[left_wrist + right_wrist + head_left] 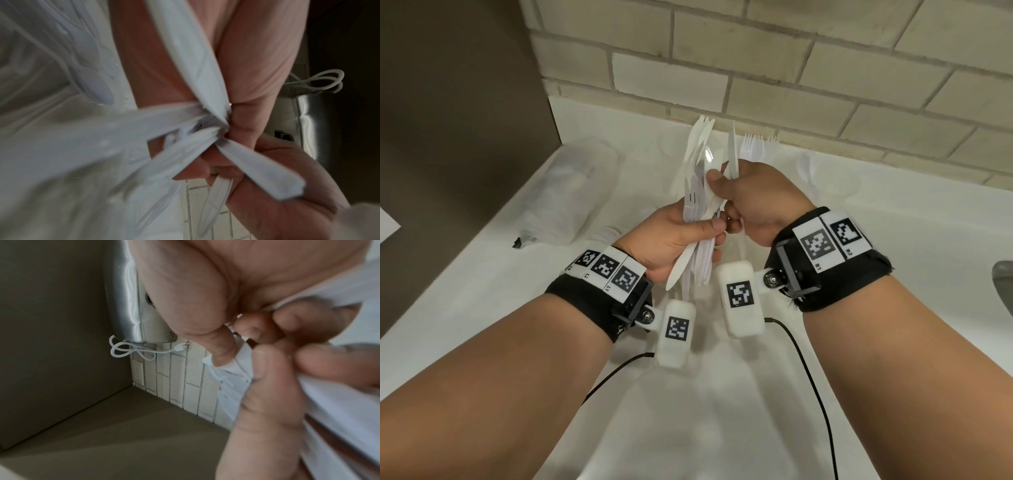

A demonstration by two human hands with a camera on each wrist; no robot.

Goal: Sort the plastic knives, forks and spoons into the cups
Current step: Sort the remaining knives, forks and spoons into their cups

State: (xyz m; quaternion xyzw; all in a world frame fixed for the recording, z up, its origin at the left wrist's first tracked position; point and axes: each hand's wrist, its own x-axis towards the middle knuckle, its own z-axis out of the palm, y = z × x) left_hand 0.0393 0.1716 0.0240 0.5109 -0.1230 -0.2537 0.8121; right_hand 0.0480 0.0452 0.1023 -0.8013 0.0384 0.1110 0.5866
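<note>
Both hands hold one bundle of white plastic cutlery (697,178) upright above the white counter (893,246). My left hand (709,240) grips the bundle low, round the handles. My right hand (726,198) is curled round it higher up, and a knife (732,147) sticks up from that fist. The left wrist view shows crossed white handles (185,56) against the palm, blurred. White cutlery (339,402) is pinched between thumb and fingers in the right wrist view. Behind the hands a clear cup holds forks (753,147). Another clear cup (849,178) stands to its right.
A clear plastic bag (571,192) lies on the counter at the left. A brick wall (791,85) backs the counter and a dark panel (448,102) closes the left side. A metal object (1003,284) shows at the right edge. A steel appliance (127,305) with a white cord hangs above.
</note>
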